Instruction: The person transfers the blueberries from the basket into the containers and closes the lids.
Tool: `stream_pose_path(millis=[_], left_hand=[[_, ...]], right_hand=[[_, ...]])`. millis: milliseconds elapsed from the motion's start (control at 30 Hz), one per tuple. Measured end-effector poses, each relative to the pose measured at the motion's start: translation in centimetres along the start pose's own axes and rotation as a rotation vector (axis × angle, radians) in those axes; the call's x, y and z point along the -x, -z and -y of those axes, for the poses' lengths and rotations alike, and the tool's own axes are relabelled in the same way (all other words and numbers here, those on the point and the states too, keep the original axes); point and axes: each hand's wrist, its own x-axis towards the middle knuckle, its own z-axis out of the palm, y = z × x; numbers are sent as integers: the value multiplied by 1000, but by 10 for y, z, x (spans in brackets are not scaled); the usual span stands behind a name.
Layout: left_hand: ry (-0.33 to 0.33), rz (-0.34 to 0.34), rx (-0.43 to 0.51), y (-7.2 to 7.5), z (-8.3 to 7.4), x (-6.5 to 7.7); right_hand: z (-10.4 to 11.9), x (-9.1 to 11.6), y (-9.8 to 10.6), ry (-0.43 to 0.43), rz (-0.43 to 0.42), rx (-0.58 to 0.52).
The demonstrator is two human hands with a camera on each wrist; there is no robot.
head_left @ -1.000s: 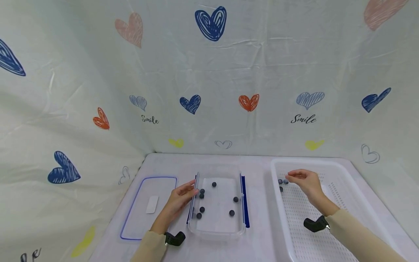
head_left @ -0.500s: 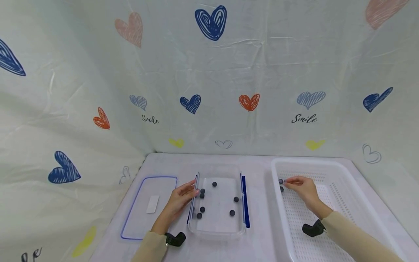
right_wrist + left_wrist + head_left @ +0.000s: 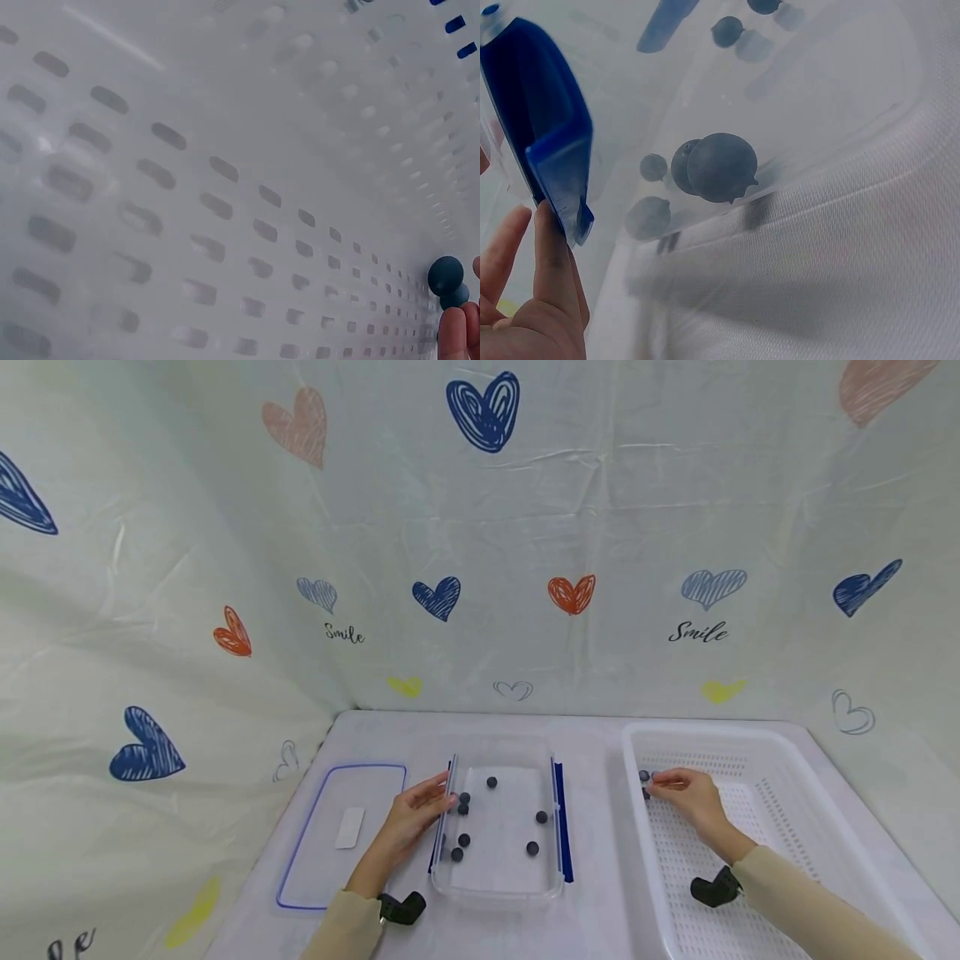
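In the head view my left hand [image 3: 414, 812] touches the left wall of a clear plastic box [image 3: 498, 893] holding several blueberries [image 3: 492, 782]. Its fingers look straight beside the box's blue side clip [image 3: 562, 150], in the left wrist view. My right hand [image 3: 696, 800] is inside the white perforated basket [image 3: 738, 843], its fingertips together at blueberries [image 3: 644, 776] by the left wall. The right wrist view has two blueberries [image 3: 446, 276] close to the fingers [image 3: 452, 334]. Whether a berry is pinched is hidden.
Left of the box lies a clear lid [image 3: 315, 847] with a blue edge and a white label [image 3: 349, 828]. A second blue clip [image 3: 562, 822] hangs open on the box's right side. A heart-printed curtain [image 3: 525, 527] stands behind the table [image 3: 592, 777].
My right hand has shifted slightly left and nearer along the basket's left wall, its fingertips now by the nearer blueberry. The left hand and the box have stayed in place.
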Motion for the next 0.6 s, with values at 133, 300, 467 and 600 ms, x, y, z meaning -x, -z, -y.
stream_pose_path(millis=[133,300,467,600], left_hand=[[-3,-7,24,-1,-1,0],[-2,-4,25,-2,-1,1],[0,1,26,-1,-1,0],[0,-3,14,-1,-1,0]], right_hand=[[-1,1,-2,18,10,9],[-3,0,-5,51,16,18],[-5,-1,-9,76,15,22],[-6,-2,-11,82,18,23]])
